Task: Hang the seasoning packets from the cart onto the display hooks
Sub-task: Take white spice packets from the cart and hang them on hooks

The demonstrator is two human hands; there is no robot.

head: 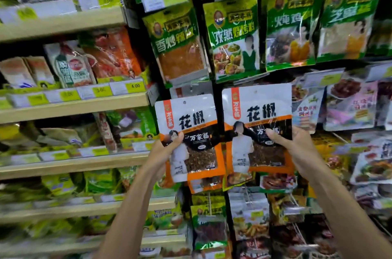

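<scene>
Shop wall of hanging packets [233,38]. Left hand [167,148] grips the left packet [191,123], right hand [292,142] the right packet [261,114], both upright, hang-holes [184,102] uppermost; their hook seemingly hidden behind.

Left arm: bare, raised, forearm slanting up and inward. Left hand [164,150]: grips the lower left edge of the left packet [191,118], thumb across the front, fingers hidden behind.

Right arm: bare, raised, forearm slanting up and inward. Right hand [297,146]: grips the lower right of the right packet [258,106], thumb on the front.

Hands roughly level, apart.
</scene>
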